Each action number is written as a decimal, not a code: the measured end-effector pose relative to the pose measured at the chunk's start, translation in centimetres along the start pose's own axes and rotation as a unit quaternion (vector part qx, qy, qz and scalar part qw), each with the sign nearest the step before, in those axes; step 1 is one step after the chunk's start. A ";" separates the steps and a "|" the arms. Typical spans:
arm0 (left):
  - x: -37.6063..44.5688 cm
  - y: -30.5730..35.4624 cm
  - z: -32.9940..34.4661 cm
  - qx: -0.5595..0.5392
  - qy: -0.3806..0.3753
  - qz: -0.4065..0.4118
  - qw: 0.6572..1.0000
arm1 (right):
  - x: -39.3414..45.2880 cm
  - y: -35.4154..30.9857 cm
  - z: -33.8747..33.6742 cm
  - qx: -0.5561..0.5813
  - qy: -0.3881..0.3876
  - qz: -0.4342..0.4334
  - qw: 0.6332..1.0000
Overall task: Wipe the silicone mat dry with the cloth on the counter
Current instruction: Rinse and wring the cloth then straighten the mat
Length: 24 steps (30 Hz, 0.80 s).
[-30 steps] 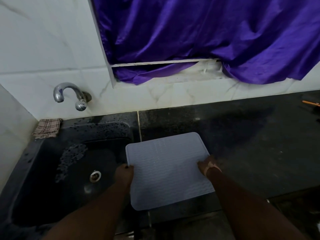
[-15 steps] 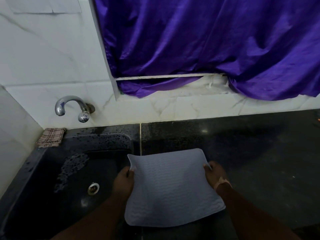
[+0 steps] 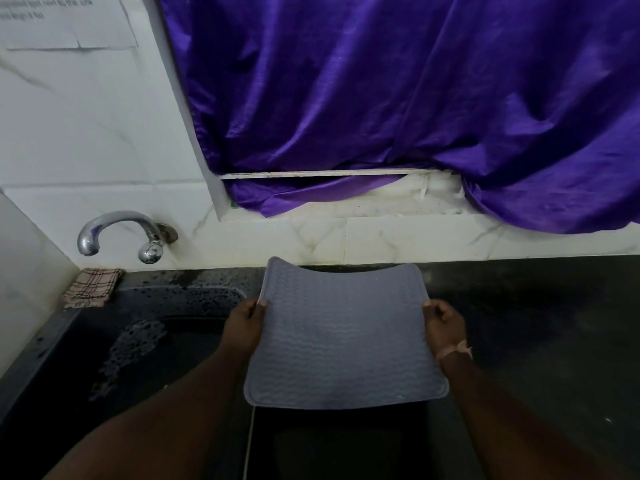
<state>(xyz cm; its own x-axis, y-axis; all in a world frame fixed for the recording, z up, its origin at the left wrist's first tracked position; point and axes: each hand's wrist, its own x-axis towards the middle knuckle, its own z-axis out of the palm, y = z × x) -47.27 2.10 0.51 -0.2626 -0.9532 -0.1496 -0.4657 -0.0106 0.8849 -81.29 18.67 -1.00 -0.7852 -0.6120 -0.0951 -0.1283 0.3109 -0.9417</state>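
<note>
In the head view, the black sink [image 3: 52, 344] fills the lower left of the frame. Its basin holds a patch of foamy water or suds [image 3: 133, 344] on the dark floor, and droplets speckle its far rim. A chrome tap [image 3: 121, 233] juts from the white tiled wall above it, at centre left. At the sink's far left corner, just below the tap, a checked cloth [image 3: 92, 286] lies folded on the ledge, well apart from both hands.

The silicone mat [image 3: 341, 336] sits at lower centre of the frame, held up in the air over the edge where sink meets the dark counter [image 3: 536, 323]. It is pale grey-lilac, roughly square with rounded corners, and covered in rows of fine wavy ridges. Its far edge sags in the middle between two raised corners, and the near edge curves outward toward the camera. Whether its surface is wet cannot be told.

The left hand [image 3: 244, 329] pinches the mat's left edge, thumb on top. The right hand [image 3: 445, 323] grips the right edge likewise, a pale band at its wrist. The hands are apart, one on each side of the mat.

A purple curtain [image 3: 398, 98] fills the upper right, and a sheet of paper [image 3: 65, 20] is stuck on the wall at upper left.
</note>
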 end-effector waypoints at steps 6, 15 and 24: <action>5.5 1.9 3.2 0.000 -0.010 -0.010 1.000 | 6.0 -0.4 0.1 0.013 0.002 0.012 1.000; 10.0 0.3 7.9 0.007 -0.011 -0.045 0.999 | 12.9 2.1 -0.3 -0.021 -0.009 0.020 1.000; 11.5 -3.6 8.9 0.036 -0.007 -0.121 0.992 | 14.9 7.0 1.3 -0.055 -0.031 0.068 0.996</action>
<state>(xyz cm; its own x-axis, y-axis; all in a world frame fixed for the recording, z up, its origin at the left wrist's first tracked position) -56.11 -6.16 -8.29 -0.1463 -0.9210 -0.3609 -0.5758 -0.2174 0.7882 -93.10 10.81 -9.41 -0.7616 -0.6011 -0.2422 -0.0910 0.4692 -0.8784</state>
